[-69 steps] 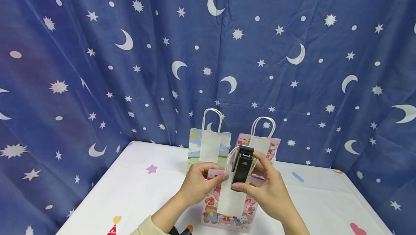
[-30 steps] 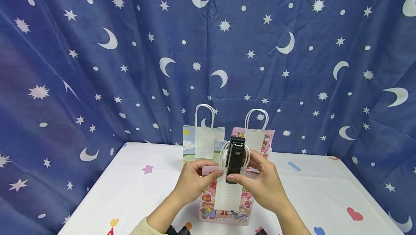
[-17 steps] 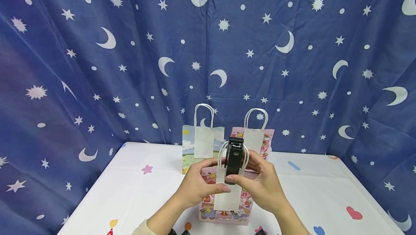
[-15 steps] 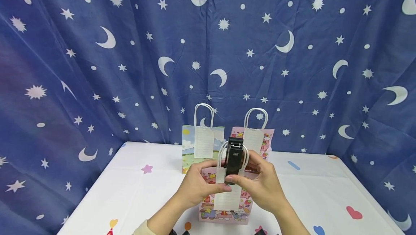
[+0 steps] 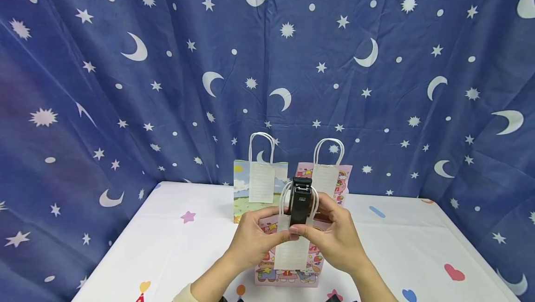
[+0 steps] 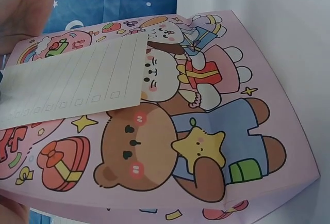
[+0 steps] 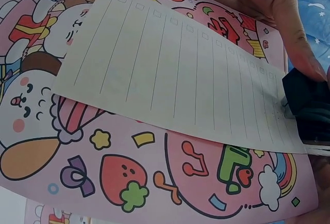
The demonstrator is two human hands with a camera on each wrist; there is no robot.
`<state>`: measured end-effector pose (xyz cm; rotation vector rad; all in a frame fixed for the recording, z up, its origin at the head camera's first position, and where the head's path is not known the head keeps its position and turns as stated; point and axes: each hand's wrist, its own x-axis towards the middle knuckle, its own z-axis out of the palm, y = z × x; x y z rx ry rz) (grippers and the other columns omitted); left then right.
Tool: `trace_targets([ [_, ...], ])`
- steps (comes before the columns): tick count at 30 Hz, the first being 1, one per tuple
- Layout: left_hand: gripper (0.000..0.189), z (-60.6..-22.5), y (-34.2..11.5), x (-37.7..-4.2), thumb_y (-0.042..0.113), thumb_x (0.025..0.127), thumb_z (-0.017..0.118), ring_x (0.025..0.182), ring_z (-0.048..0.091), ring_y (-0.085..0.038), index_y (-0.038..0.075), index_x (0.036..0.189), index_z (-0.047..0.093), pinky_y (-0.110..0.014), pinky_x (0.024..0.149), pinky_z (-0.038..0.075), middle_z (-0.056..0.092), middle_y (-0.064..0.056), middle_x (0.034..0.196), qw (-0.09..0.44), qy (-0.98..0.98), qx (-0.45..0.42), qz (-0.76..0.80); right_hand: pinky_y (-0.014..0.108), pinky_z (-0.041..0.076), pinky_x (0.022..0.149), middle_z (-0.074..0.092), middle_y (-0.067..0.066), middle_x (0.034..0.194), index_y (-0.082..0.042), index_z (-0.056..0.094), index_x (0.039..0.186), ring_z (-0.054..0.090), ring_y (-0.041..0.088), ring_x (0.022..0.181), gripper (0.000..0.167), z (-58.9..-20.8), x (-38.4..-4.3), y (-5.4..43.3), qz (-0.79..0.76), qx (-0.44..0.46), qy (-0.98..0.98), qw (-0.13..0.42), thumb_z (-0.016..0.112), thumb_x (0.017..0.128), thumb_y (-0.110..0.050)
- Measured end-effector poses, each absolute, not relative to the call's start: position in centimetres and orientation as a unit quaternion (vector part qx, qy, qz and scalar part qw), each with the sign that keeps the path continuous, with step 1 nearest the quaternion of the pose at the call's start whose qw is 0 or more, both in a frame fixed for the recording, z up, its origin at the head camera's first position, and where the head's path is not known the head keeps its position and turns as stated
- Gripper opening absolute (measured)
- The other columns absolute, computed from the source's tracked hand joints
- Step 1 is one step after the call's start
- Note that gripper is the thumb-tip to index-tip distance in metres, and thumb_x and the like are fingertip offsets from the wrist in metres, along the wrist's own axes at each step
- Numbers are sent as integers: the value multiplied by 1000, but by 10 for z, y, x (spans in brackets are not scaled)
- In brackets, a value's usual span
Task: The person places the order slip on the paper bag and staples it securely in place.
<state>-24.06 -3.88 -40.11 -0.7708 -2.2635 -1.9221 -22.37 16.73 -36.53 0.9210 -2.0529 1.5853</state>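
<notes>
A black stapler [image 5: 300,206] stands nearly upright over the top edge of a pink cartoon paper bag [image 5: 267,276], between its white rope handles. Lined white paper [image 5: 292,254] lies against the bag's front, its top under the stapler. My right hand [image 5: 338,234] grips the stapler, thumb on its lower front end and fingers behind. From the other side my left hand [image 5: 257,239] squeezes that same end with its thumb; its fingers are hidden behind the bag's top edge. The right wrist view shows the left thumb touching the stapler [image 7: 309,97] above the paper [image 7: 180,74].
Behind stand two more paper bags with lined sheets on their fronts: a meadow-print one [image 5: 242,188] at left and a pink one [image 5: 342,181] at right. The white table [image 5: 397,255] has printed shapes. A blue starry curtain [image 5: 200,83] hangs behind and at the sides.
My left thumb has left the upper left edge of the paper and come across onto the stapler's lower end, meeting the right thumb. The right hand has kept its grip on the stapler.
</notes>
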Motion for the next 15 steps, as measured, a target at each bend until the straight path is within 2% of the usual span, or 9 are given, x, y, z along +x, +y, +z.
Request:
trace_targets([
  [5,42,-401,-38,-240,29,85,87,117,70,-12,31,125,74,-27,93,58,76,9,123,54,-734,-268,-622,30,62,86,77,13,108,-8,64,130,76,12,97,55,-366,-224,167,561,325,-736,197,84,81,3],
  [10,41,-403,-37,-240,27,88,84,113,72,-13,27,128,73,-28,89,60,76,6,124,57,-727,-284,-623,29,62,86,76,13,109,-9,64,130,76,12,97,54,-366,-224,166,560,322,-737,201,84,82,2],
  [15,41,-405,-36,-241,30,88,84,115,71,-13,30,127,73,-28,91,59,76,9,124,78,-734,-286,-611,30,62,86,76,12,110,-10,65,129,76,13,96,53,-367,-223,164,563,318,-735,204,84,82,2],
])
